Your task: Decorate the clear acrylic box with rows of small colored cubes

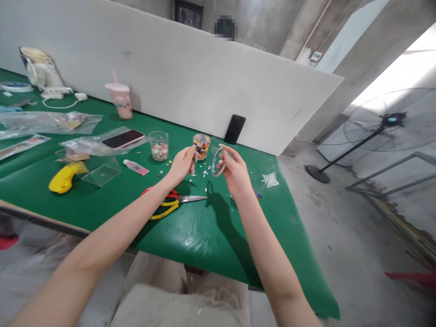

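My right hand [234,169] holds a thin pale ring, which looks like a narrow roll of tape [214,167], upright between thumb and fingers. Left of it, my left hand [184,162] is closed, its fingertips pressed together; anything in them is too small to make out. Just behind the left hand stands a cup covered in colourful mosaic squares [203,144]. Small white pieces [205,172] lie scattered on the green table [190,236] between the hands. Red-and-yellow-handled scissors [191,198] lie below the left hand, partly behind the forearm.
A clear cup of small pieces [159,152], a small tube [136,167] and a yellow tool [66,178] are on the left. Farther back are a phone [123,139] and a pink drink cup [121,102]. A black phone [235,129] leans on the white partition [190,77].
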The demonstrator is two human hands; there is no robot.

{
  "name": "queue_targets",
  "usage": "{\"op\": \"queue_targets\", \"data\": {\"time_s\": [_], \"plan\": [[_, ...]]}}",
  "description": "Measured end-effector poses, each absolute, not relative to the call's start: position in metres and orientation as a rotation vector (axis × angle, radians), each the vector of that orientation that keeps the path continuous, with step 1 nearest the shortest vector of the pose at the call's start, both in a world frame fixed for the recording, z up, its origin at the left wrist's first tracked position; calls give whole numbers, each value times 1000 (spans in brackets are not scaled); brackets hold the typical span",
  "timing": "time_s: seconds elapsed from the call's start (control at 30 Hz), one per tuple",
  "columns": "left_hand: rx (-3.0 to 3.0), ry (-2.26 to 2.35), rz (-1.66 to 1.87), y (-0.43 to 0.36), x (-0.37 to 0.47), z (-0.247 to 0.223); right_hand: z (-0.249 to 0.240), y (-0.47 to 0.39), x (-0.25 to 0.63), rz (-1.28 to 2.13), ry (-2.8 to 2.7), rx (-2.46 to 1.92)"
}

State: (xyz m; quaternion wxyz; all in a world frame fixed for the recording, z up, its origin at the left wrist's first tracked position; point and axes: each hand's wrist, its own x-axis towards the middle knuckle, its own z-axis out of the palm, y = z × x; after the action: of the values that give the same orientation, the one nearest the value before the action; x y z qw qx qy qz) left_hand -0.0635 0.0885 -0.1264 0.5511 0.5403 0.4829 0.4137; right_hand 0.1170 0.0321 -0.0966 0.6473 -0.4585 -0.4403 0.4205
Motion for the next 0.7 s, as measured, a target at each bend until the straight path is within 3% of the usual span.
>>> {"op": "queue_targets", "data": {"time_s": [0.23,0.53,0.7], "plan": [[1092,1040,458,78,-34,-148,-11,-38,149,847,-976,-735],[944,1131,786,128,-17,-160,16,-82,154,550,-977,-846],[891,1201,685,124,-65,-149,18,-98,188,326,-1046,-797]]}}
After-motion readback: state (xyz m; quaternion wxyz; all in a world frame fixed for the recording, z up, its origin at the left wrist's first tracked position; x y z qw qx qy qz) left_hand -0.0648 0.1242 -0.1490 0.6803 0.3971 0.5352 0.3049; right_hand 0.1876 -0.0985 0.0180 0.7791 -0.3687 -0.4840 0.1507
